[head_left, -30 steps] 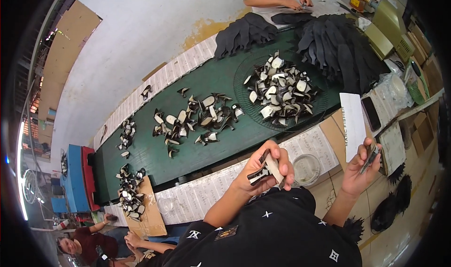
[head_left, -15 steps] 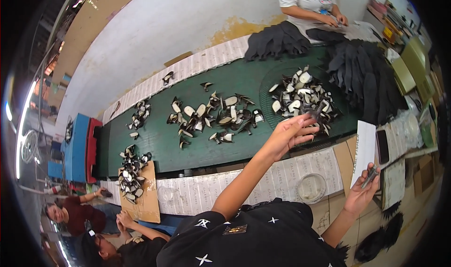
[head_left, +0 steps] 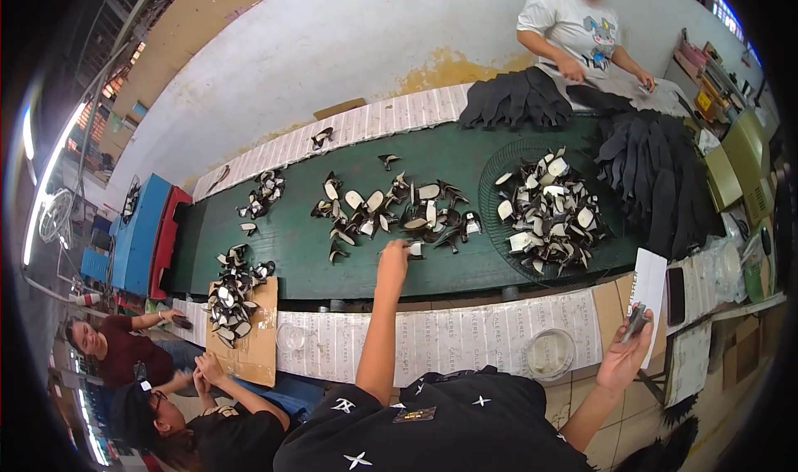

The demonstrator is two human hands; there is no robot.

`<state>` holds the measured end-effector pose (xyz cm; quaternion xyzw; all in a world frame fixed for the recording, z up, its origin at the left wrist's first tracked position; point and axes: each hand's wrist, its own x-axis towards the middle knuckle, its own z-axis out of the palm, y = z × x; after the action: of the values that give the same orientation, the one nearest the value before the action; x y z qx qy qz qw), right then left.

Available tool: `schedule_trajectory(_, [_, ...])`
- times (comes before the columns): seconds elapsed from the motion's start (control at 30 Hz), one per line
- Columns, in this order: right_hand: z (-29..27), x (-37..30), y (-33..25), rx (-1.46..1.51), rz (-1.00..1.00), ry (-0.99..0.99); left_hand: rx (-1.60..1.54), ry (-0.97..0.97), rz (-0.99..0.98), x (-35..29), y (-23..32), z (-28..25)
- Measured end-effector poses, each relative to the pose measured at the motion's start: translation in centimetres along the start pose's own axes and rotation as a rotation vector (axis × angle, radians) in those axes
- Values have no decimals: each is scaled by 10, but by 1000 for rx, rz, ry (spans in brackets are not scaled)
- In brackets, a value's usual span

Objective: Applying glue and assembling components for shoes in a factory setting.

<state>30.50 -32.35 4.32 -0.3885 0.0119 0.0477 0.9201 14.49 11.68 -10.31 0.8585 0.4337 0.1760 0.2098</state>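
Note:
My left hand (head_left: 393, 263) reaches over the green belt (head_left: 291, 264), its fingers drawn together at a small black shoe heel with a pale flat face (head_left: 415, 250). The fingertips are partly hidden. Several similar heels lie in a loose cluster (head_left: 376, 206) just beyond that hand. To the right, my right hand (head_left: 625, 357) is raised near the front edge, closed around a short grey metal object (head_left: 637, 322) whose exact kind is unclear. A white printed card (head_left: 648, 289) stands behind it.
A large heap of heels (head_left: 553, 210) sits on a round black wire grille (head_left: 490, 231). Dark fabric-like strips (head_left: 657, 173) are piled at right. A clear round dish (head_left: 550, 354) rests on the paper-covered ledge. One co-worker (head_left: 573, 31) stands across the belt; others sit at lower left.
My left hand has moved left from above the heap on the grille to the middle cluster, its spread fingers now drawn together. My right hand still holds the metal object.

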Motion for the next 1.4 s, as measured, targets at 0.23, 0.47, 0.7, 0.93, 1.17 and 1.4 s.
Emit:
schedule_trajectory(0.23, [20, -12, 15, -88, 48, -130, -198, -6, 200, -14, -12, -6])
schedule_trajectory(0.47, [31, -30, 35, -40, 147, -185, -511, 66, 46, -62, 8, -8])
schedule_trajectory(0.7, [28, -39, 63, -40, 318, -319, -700, -341, 41, -130, 30, -17])
schedule_trajectory(0.93, [52, -59, 69, -114, 423, -417, -347, -59, 347, -182, 17, 5])
schedule_trajectory(1.17, [46, -76, 75, -185, 526, -485, -722, 10, 74, -184, 41, -21])
schedule_trajectory(1.4, [29, -85, 81, -209, 645, -495, -1235, -18, -238, -200, 51, -56])
